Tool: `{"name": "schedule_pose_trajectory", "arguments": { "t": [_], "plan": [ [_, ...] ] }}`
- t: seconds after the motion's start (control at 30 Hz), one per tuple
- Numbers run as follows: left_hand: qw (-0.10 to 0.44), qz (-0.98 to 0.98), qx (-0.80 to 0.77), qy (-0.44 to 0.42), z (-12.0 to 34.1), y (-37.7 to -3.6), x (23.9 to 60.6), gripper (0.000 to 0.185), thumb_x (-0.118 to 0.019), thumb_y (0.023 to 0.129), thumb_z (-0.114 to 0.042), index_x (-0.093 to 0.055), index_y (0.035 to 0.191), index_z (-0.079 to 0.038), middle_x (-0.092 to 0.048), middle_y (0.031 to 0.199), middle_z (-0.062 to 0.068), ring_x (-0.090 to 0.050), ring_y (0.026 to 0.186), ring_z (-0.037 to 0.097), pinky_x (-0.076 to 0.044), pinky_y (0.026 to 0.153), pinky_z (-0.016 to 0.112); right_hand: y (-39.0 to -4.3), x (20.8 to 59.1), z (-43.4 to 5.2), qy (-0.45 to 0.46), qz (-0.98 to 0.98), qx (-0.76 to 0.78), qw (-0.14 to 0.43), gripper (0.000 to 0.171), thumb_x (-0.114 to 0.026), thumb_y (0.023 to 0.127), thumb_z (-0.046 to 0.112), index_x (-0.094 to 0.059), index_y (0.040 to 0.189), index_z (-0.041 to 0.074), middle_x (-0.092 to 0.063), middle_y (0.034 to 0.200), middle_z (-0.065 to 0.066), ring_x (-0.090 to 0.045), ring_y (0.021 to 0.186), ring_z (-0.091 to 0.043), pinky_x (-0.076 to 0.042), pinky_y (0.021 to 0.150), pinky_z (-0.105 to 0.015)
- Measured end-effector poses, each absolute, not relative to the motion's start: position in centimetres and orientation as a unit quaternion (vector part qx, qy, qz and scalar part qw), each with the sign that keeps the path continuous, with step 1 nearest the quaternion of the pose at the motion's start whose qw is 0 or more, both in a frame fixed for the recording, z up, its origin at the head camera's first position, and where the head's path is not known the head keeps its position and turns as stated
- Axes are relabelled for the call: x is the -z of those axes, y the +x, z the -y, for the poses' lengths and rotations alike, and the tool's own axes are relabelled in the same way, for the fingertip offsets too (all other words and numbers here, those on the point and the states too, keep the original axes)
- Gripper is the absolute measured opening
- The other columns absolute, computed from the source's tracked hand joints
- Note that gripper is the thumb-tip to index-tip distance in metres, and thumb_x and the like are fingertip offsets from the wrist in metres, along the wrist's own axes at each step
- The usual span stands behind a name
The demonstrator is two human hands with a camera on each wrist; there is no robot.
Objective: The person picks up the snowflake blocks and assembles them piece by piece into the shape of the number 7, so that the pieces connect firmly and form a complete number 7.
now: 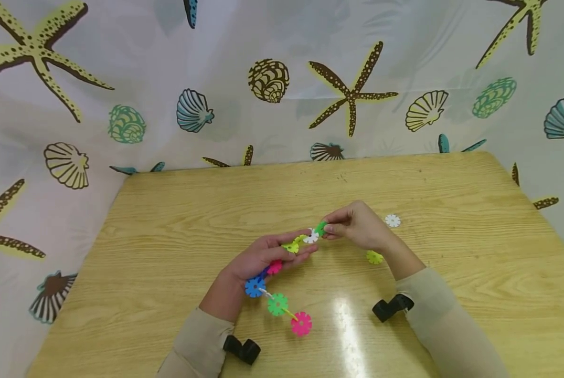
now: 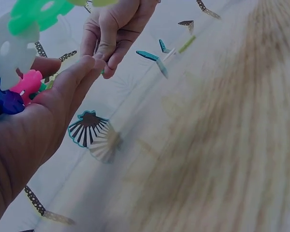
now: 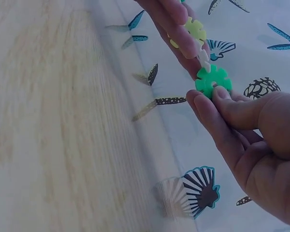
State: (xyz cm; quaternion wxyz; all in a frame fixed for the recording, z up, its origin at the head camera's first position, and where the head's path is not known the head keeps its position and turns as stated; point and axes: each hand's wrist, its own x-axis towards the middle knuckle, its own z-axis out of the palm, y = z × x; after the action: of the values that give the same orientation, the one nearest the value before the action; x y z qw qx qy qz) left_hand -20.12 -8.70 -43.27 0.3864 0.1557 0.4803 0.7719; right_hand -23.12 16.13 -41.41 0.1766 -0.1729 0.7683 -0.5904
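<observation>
A chain of plastic snowflake discs (image 1: pixel 278 303) runs from a pink disc (image 1: pixel 301 323) low on the table, through green and blue ones, up into my left hand (image 1: pixel 267 255). That hand holds the chain's upper end, with yellow (image 1: pixel 291 246) and white discs (image 1: pixel 311 236) between its fingers. My right hand (image 1: pixel 352 227) pinches a green disc (image 1: pixel 320 228) against the white one at the chain's tip. In the right wrist view the green disc (image 3: pixel 212 81) sits at my thumb and fingertip. The left wrist view shows pink and blue discs (image 2: pixel 19 92) in my palm.
A loose white disc (image 1: pixel 392 220) and a loose yellow-green disc (image 1: pixel 374 256) lie on the wooden table (image 1: pixel 178 220) to the right of my hands. A sea-shell print curtain (image 1: pixel 192 110) surrounds the table on the far and side edges.
</observation>
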Motion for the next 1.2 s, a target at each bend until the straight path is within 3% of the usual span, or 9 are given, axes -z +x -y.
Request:
{"name": "schedule_pose_trajectory", "arguments": {
  "t": [0.5, 0.73, 0.9, 1.1, 1.2],
  "plan": [
    [0.399, -0.444, -0.782, 0.181, 8.69, -20.04, 43.2, 0.053, -0.037, 0.091, 0.012, -0.028, 0.143, 0.003, -0.036, 0.138, 0.029, -0.038, 0.129, 0.03, -0.037, 0.103, 0.034, -23.1, 40.9, -16.13, -0.174, -0.757, 0.603, 0.181, 0.017, -0.062, 0.086, 0.001, -0.068, 0.101, -0.006, -0.068, 0.095, -0.016, -0.067, 0.085, -0.028, -0.054, 0.078, -0.044],
    [0.4, -0.419, -0.792, 0.194, 8.44, -19.96, 43.1, 0.055, -0.035, 0.091, 0.013, -0.024, 0.144, 0.001, -0.021, 0.144, 0.033, -0.034, 0.131, 0.031, -0.037, 0.103, 0.032, -23.31, 41.36, -16.08, -0.172, -0.765, 0.598, 0.166, 0.019, -0.063, 0.086, 0.005, -0.068, 0.102, -0.003, -0.067, 0.096, -0.017, -0.066, 0.086, -0.031, -0.054, 0.078, -0.044],
    [0.403, -0.414, -0.791, 0.203, 8.28, -19.77, 42.78, 0.059, -0.031, 0.09, 0.015, -0.019, 0.146, 0.0, -0.012, 0.148, 0.029, -0.03, 0.133, 0.031, -0.034, 0.105, 0.033, -23.24, 41.56, -15.8, -0.17, -0.77, 0.593, 0.159, 0.019, -0.065, 0.086, 0.009, -0.069, 0.102, -0.001, -0.068, 0.097, -0.015, -0.066, 0.088, -0.031, -0.054, 0.079, -0.044],
    [0.403, -0.395, -0.807, 0.173, 8.09, -19.49, 42.54, 0.061, -0.03, 0.089, 0.016, -0.018, 0.146, 0.0, -0.015, 0.151, 0.019, -0.025, 0.135, 0.028, -0.028, 0.108, 0.034, -22.93, 41.5, -15.35, -0.164, -0.794, 0.571, 0.13, 0.016, -0.068, 0.084, 0.012, -0.073, 0.097, 0.005, -0.069, 0.095, -0.011, -0.066, 0.084, -0.033, -0.055, 0.074, -0.044],
    [0.404, -0.39, -0.813, 0.156, 8.08, -19.44, 42.59, 0.061, -0.03, 0.088, 0.016, -0.019, 0.146, 0.0, -0.013, 0.151, 0.019, -0.026, 0.135, 0.027, -0.029, 0.108, 0.033, -22.75, 41.51, -15.24, -0.162, -0.798, 0.566, 0.13, 0.016, -0.069, 0.083, 0.014, -0.073, 0.097, 0.007, -0.069, 0.097, -0.01, -0.066, 0.083, -0.033, -0.055, 0.074, -0.045]
  ]
}}
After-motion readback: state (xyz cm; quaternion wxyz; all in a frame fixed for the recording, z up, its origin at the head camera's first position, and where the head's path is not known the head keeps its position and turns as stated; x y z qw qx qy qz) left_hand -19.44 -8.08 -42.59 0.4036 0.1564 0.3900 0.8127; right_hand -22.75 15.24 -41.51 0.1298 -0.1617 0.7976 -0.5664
